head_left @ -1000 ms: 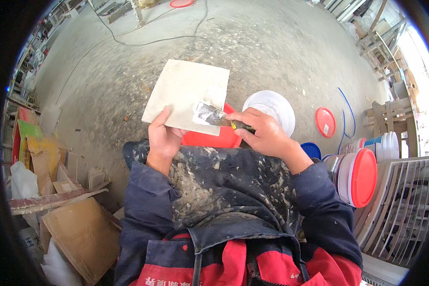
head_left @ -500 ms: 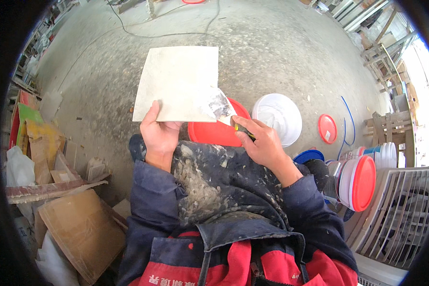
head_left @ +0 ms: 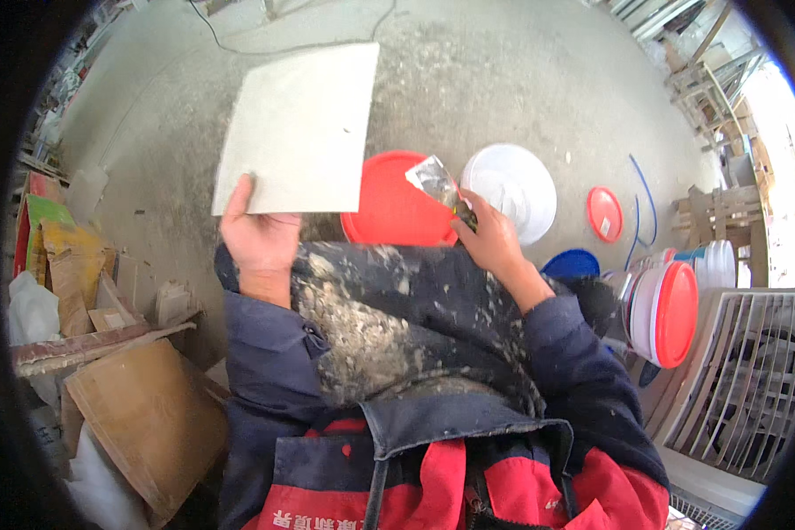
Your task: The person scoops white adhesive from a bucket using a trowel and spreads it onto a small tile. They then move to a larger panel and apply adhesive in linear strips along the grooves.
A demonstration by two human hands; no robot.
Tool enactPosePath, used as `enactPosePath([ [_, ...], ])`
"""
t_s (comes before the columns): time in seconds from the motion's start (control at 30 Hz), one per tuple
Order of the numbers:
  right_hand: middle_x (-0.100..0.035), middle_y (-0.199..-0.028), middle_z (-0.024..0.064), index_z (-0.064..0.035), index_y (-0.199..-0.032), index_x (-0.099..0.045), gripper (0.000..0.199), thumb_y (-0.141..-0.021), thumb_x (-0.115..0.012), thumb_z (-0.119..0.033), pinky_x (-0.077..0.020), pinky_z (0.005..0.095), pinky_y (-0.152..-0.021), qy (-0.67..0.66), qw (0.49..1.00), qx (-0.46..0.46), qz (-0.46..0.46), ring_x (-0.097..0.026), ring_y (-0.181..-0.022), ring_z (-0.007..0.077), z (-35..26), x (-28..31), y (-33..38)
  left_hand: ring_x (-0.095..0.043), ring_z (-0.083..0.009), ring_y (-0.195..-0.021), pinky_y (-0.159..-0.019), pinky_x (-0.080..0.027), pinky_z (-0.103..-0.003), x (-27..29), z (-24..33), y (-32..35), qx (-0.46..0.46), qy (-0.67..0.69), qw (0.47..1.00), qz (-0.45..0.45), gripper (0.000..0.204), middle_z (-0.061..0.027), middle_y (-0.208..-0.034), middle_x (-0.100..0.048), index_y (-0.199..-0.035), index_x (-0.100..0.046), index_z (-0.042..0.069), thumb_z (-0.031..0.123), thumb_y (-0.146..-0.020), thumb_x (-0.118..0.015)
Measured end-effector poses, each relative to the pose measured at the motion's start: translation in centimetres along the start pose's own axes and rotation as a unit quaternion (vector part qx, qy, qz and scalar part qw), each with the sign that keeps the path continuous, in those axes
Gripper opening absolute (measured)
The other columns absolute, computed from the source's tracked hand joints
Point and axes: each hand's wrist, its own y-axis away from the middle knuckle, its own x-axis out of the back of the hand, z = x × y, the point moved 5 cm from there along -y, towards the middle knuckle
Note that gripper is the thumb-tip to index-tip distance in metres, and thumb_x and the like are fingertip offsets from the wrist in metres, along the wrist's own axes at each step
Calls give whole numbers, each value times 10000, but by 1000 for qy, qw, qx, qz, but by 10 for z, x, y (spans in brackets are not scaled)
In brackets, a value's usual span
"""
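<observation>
My left hand (head_left: 258, 231) grips the near edge of a flat off-white square panel (head_left: 300, 132), thumb on top and fingers underneath. The panel is held out in front of my knees, tilted a little. In my right hand (head_left: 493, 237) is a putty knife (head_left: 435, 181), its handle wrapped by my fingers and its wide metal blade pointing up and left. White paste smears the blade, which is apart from the panel. Beneath the knife lies a large red bucket lid (head_left: 389, 208). Just beyond my right hand stands a white bucket (head_left: 511, 190) with white material inside.
Cardboard (head_left: 150, 424) and scraps are piled at my left. On the right are a red-lidded bucket (head_left: 676, 315), a small red lid (head_left: 604, 215), a blue lid (head_left: 571, 264), a blue hose (head_left: 647, 208) and a grilled appliance (head_left: 742, 380). A dark cable (head_left: 265, 51) crosses the far floor.
The putty knife has come off the panel's right edge and its blade has turned upward. The panel has shifted left and away from me, and tilted.
</observation>
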Motion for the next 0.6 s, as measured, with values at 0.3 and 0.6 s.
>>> enactPosePath([
  [0.3, -668, -941, 194, -47, -1025, -583, 171, -908, -674, -131, -540, 435, -789, -330, 882, -115, -316, -685, -874, 360, -22, -143, 171, -466, -375, -1414, -1149, -430, -564, 35, 45, 30, -17, -86, 995, 57, 519, -207, -1551, -446, -1539, -338, -22, 191, -1074, -425],
  [0.6, -611, -963, 159, -36, -982, -560, 282, -766, -717, -129, -465, 498, -870, -1, 994, 88, -64, -592, -986, 389, -20, -119, 59, -567, -337, -1318, -1075, -487, -533, 49, 43, 21, -21, -110, 990, 86, 480, -173, -1470, -546, -1492, -439, 5, 207, -1056, -454],
])
